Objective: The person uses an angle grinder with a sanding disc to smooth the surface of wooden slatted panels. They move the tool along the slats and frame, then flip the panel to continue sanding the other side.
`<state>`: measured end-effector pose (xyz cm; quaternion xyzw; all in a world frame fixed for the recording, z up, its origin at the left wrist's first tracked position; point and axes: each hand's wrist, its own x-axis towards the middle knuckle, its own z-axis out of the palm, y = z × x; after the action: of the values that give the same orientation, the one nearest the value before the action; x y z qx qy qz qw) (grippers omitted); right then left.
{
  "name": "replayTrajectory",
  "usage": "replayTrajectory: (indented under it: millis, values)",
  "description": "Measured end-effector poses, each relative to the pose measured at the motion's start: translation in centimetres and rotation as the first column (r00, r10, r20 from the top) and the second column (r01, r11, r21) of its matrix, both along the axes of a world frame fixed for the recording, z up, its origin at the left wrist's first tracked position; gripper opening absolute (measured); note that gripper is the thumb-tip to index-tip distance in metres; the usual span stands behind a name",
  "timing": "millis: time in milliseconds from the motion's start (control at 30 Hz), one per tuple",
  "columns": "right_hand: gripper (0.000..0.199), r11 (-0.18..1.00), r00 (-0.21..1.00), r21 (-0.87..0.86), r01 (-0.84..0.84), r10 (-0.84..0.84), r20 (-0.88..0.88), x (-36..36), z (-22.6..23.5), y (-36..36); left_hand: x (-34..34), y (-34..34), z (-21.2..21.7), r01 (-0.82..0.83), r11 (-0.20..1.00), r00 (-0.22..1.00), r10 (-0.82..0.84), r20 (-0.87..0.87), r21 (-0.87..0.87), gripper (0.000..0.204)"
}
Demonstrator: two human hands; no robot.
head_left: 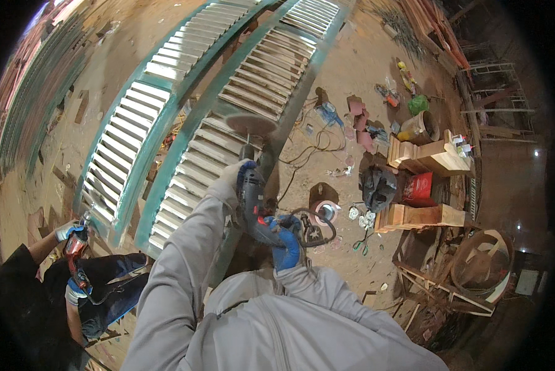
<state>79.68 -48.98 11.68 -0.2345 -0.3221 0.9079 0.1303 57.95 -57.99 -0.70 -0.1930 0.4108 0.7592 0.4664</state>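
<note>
- My left hand, in a pale work glove, is wrapped around the front body of the blue and black electric power drill, just behind the chuck.
- My right hand, in a blue glove, is closed around the drill's rear grip, close to my chest.
- The drill carries a round grey sanding disc, which I see pressed flat against the slats of the long green-framed wooden louvered shutter lying on the dusty floor.
- A second green louvered shutter lies just beside it, to the left.
- At lower left a co-worker's gloved hand grips a red power tool at the end of that second shutter.
- To my right, on the floor, sit a red plastic bucket, a black bag and pale carved wooden blocks.
</note>
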Motion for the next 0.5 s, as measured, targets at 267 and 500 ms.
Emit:
replayTrajectory:
  millis: [267,500]
  values:
    - [0.022,0.99,0.989,-0.036,-0.139,0.137,-0.048,-5.2,-3.2,-0.4,-3.7,-3.2,3.6,-0.153,0.981,0.982,0.165,0.097,-0.117,0.026]
    - [0.017,0.98,0.982,0.073,-0.186,0.188,-0.028,-6.5,-3.1,-1.6,-5.3,-4.7,3.1,-0.144,0.989,0.986,0.147,0.074,-0.043,0.019]
